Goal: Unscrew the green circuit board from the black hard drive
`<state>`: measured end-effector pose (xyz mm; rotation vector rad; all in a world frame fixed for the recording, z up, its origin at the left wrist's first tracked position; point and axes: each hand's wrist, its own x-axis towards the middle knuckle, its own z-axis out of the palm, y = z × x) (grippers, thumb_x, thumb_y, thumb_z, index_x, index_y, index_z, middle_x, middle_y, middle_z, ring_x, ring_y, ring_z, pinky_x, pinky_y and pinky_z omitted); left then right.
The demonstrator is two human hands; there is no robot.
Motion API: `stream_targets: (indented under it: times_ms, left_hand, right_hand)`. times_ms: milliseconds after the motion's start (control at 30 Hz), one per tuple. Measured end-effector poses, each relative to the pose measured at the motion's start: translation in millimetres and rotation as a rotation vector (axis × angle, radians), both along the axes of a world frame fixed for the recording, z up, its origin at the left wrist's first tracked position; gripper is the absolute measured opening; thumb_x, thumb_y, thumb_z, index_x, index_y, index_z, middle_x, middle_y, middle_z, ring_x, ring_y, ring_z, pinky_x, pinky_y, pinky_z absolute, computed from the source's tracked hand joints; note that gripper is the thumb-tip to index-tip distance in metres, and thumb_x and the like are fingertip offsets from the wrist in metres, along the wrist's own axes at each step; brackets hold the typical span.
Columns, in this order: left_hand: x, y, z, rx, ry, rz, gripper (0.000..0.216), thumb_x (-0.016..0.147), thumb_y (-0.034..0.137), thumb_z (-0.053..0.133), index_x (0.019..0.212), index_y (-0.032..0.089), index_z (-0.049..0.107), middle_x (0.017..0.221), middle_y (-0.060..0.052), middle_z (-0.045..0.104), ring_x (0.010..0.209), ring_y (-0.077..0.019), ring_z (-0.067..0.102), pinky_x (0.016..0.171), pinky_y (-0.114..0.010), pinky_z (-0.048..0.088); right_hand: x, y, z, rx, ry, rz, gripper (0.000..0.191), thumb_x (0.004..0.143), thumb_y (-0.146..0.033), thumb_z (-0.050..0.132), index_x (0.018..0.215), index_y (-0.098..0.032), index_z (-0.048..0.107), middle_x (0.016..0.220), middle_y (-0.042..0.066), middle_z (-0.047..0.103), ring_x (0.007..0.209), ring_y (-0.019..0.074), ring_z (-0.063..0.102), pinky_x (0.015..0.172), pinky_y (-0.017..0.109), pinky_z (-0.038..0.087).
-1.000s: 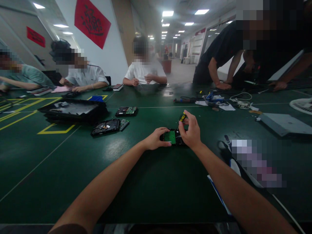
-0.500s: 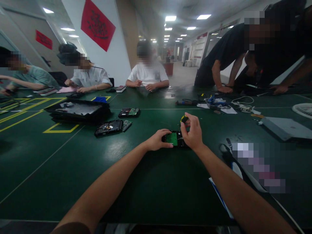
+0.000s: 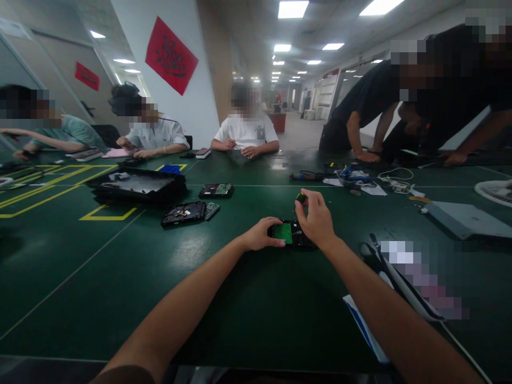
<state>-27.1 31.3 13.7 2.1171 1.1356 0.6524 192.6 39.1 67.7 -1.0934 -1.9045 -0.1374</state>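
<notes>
A hard drive (image 3: 284, 233) with a green circuit board facing up lies on the green table in front of me. My left hand (image 3: 264, 233) grips its left end, thumb on the near edge and fingers on the far edge. Above its right part, my right hand (image 3: 316, 216) pinches the dark and yellow handle of a screwdriver (image 3: 301, 198), held upright. Its thin shaft points down at the drive; the tip is too small to make out. To the left lie an opened hard drive (image 3: 183, 213), a loose circuit board (image 3: 212, 210) and another hard drive (image 3: 216, 190).
Stacked black trays (image 3: 136, 184) stand at the left. A flat grey device (image 3: 470, 218), cables (image 3: 396, 178) and tools (image 3: 308, 176) lie to the right. By my right forearm are a strap and a blue-white packet (image 3: 366, 325). Several people work around the table.
The camera view has tilted up slightly, so the scene sits lower and a little to the right. Both hands keep their places on the hard drive and the screwdriver.
</notes>
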Motion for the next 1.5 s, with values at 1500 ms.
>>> stream_targets:
  times_ms: [1500]
  left_hand:
    - [13.7,3.7,-7.9,0.009,-0.004,0.089,0.068,0.075,0.043,0.077,0.135,0.023,0.052,0.137,-0.011,0.053,0.125,-0.0299,0.05,0.11,-0.047,0.039]
  right_hand:
    - [9.7,7.5,80.6,-0.651,-0.186,0.263,0.029,0.096,-0.032,0.047,0.107,-0.018,0.07,0.088,0.006,0.074,0.067,0.0156,0.067,0.067,0.03,0.047]
